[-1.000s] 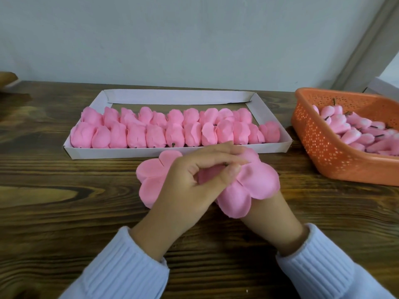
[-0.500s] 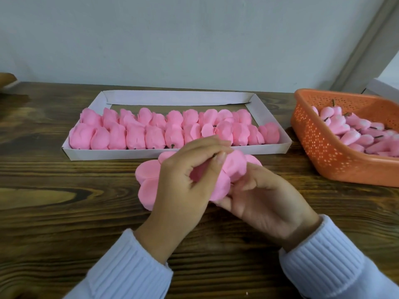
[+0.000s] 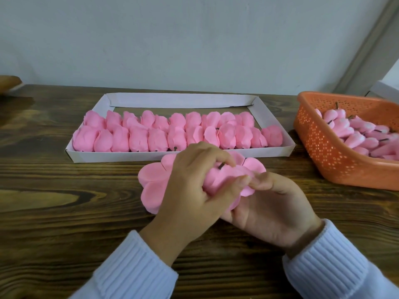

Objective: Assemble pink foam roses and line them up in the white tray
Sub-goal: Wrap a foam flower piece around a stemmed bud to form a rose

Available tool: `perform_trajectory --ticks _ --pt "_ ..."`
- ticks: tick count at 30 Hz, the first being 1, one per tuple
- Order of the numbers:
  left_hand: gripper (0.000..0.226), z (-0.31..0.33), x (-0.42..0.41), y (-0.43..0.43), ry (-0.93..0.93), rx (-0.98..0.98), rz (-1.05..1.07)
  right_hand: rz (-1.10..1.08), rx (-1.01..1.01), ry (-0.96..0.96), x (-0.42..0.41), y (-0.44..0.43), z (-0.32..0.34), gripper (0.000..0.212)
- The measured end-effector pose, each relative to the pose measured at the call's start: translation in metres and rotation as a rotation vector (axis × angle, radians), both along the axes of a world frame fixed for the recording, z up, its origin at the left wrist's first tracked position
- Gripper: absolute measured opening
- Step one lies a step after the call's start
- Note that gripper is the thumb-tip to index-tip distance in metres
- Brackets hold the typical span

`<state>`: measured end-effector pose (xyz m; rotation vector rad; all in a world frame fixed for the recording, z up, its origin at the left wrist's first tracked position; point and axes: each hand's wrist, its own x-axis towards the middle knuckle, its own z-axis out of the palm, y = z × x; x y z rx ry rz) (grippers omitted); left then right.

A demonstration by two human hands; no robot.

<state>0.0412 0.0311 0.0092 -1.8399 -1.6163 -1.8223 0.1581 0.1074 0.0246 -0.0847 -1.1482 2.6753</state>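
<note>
The pink foam rose point(image 3: 217, 179), still half flat, sits between both hands just in front of the white cardboard tray point(image 3: 172, 156), above the dark wooden table point(image 3: 64, 212). Its round petals fan out to the left and behind the fingers, while the middle is bunched round a bud with a short dark stem point(image 3: 221, 166) poking up.

The left hand point(image 3: 194, 190) comes over it from the near left. Its fingers are curled across the top of the bunched middle and its thumb is pressed against the near side, so it grips the rose. The right hand point(image 3: 274, 203) lies palm-up beneath the right half, cupping the petals, with its thumb folded over a petal edge.

Inside the tray, finished pink foam roses point(image 3: 155, 139) lie in two close rows, touching one another, and the far strip of the tray is bare. Well to the right stands an orange perforated plastic basket point(image 3: 323, 152) holding loose pink foam buds point(image 3: 356, 137) with dark stems. White ribbed sleeves point(image 3: 133, 268) cover both wrists.
</note>
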Motion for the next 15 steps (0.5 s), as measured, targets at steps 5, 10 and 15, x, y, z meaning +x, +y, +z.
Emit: perform_trajectory --ticks 5,10,15 --pt "0.024 0.0 -0.001 -0.002 -0.034 -0.086 -0.014 0.068 -0.039 -0.037 0.0 0.003 -0.008 0.044" --pt "0.038 -0.005 0.0 -0.003 -0.075 -0.159 0.005 0.037 -0.033 -0.041 0.0 0.004 -0.009 0.044" --pt "0.043 -0.006 0.0 -0.002 -0.125 -0.12 0.058 -0.015 -0.001 -0.019 0.003 0.009 -0.007 0.067"
